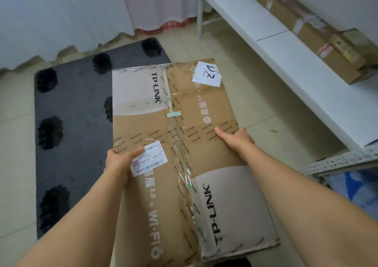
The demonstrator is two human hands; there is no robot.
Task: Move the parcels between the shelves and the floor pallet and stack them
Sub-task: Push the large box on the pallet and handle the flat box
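Two bare forearms enter from the lower corners of the frame and converge on a large flat cardboard parcel (184, 140) that fills the centre. The parcel bears "TP-LINK" print at its near right and far left ends, clear tape along its length, and lies tilted, its far end toward the upper centre.

The left hand (120, 164) grasps the parcel's left edge, thumb on the top face just beside a white barcode label (149, 158) marked "J6-S04", fingers hidden below the edge. The right hand (235, 137) clasps the right edge, thumb pointing inward across the top face, fingers wrapped out of sight.

At the parcel's far right corner sits a white paper slip (206, 74) with a handwritten mark.

Beneath and left of the parcel, in the left half of the frame, lies the dark grey floor pallet (75, 111) with round black recesses, resting on beige floor tiles (255, 103). The parcel's left portion overlaps the pallet; whether it touches cannot be told.

At right, a white shelf (286, 47) runs from upper centre to the right edge. On it, in the upper right, lies a long taped brown parcel (306, 27). White and pink fabric (81, 11) hangs across the upper left.
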